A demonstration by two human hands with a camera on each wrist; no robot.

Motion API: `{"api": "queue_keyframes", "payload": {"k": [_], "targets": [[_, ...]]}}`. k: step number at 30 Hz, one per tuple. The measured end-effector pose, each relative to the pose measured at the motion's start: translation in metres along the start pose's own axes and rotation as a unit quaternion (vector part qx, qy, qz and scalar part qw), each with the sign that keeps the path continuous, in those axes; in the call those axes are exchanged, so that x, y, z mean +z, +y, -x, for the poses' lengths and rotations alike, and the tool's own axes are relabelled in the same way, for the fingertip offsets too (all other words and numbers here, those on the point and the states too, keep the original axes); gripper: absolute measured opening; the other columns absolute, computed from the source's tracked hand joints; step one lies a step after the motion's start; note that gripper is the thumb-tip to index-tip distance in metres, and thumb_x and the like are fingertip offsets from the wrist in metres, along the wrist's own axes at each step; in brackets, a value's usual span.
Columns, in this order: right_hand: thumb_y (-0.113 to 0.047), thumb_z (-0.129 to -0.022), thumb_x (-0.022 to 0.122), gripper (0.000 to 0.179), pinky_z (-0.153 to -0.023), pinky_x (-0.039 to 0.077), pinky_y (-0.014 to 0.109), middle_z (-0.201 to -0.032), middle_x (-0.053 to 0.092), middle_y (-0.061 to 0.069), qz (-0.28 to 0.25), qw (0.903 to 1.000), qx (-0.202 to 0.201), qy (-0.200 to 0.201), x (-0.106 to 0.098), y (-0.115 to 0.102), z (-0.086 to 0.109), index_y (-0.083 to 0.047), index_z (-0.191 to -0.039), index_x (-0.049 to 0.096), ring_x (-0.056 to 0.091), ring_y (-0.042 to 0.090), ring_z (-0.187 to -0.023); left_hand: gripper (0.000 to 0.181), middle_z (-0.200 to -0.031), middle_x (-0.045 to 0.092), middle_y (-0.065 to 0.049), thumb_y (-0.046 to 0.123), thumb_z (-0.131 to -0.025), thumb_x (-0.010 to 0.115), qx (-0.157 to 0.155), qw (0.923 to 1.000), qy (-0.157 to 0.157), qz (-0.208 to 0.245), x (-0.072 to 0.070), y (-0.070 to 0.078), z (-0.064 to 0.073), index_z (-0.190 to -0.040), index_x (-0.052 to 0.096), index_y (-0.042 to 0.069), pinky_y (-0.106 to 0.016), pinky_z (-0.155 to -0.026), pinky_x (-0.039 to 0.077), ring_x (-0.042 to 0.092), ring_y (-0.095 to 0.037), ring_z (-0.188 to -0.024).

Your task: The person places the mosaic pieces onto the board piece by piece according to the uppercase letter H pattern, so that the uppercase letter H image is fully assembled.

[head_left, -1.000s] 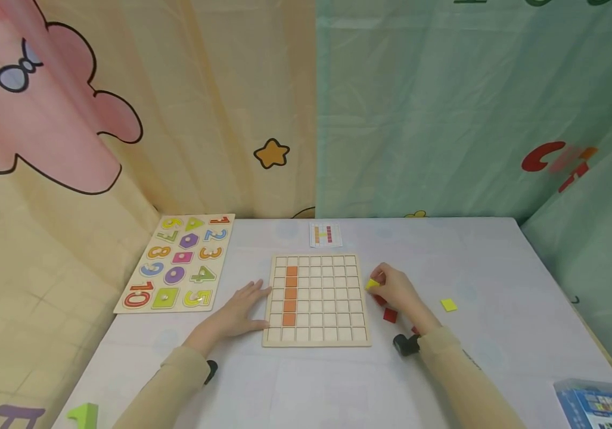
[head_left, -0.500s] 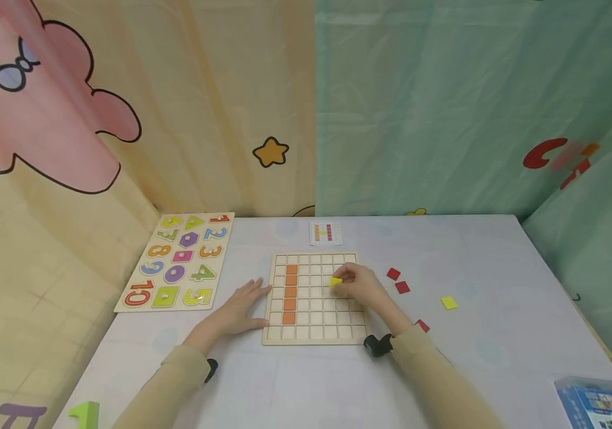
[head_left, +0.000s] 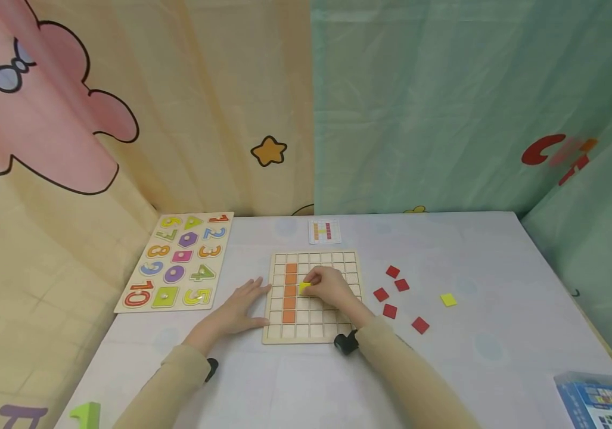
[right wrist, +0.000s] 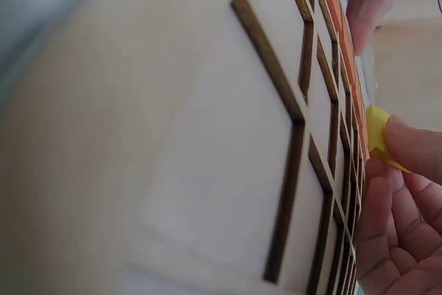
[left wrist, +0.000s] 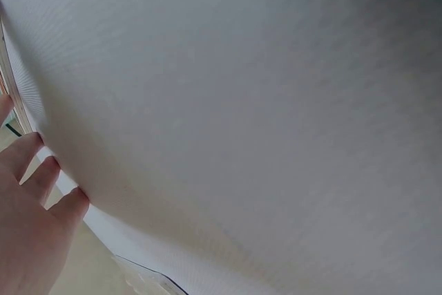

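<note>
A wooden grid board (head_left: 316, 338) lies mid-table, with a column of several orange square tiles (head_left: 289, 303) in its second column from the left. My right hand (head_left: 332, 290) pinches a yellow square tile (head_left: 304, 288) over the board, right beside the middle orange tile. In the right wrist view the thumb presses against that yellow tile (right wrist: 377, 129). My left hand (head_left: 239, 308) rests at the board's left edge, fingers spread, the index finger and thumb touching the frame. The left wrist view shows its fingers (left wrist: 69, 208) on the white tabletop.
Several red tiles (head_left: 390, 311) and another yellow tile (head_left: 448, 300) lie right of the board. Behind it sits a small pattern card (head_left: 324, 231). A number puzzle board (head_left: 177, 262) is at left. A blue box (head_left: 606, 402) and a green number piece (head_left: 87, 414) stand at the front corners.
My right hand has carried the yellow tile leftward, from beside the red tiles to a spot over the board near the orange column. The left hand has stayed put.
</note>
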State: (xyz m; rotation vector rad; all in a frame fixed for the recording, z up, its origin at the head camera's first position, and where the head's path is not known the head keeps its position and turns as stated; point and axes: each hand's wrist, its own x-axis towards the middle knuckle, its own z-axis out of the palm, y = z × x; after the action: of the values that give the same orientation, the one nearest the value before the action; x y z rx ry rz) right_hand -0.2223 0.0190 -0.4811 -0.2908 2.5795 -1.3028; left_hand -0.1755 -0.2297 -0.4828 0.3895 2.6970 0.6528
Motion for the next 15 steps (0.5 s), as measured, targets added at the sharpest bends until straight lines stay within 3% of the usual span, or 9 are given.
{"api": "queue_keyframes", "payload": {"k": [15], "targets": [[-0.012,-0.083,0.078,0.006,-0.067,0.047,0.025,-0.083,0.065,0.001,0.049,0.9986,-0.017,0.01,0.0077,-0.0052,-0.003,-0.011,-0.086,0.073,0.054,0.012,-0.075,0.084,-0.166,0.016,-0.011,0.037,-0.084,0.077,-0.006,1.0,-0.003,-0.005,0.0016,-0.0006,-0.0024,-0.154,0.035,0.015,-0.054,-0.125,0.012,0.009,-0.035,-0.154]]}}
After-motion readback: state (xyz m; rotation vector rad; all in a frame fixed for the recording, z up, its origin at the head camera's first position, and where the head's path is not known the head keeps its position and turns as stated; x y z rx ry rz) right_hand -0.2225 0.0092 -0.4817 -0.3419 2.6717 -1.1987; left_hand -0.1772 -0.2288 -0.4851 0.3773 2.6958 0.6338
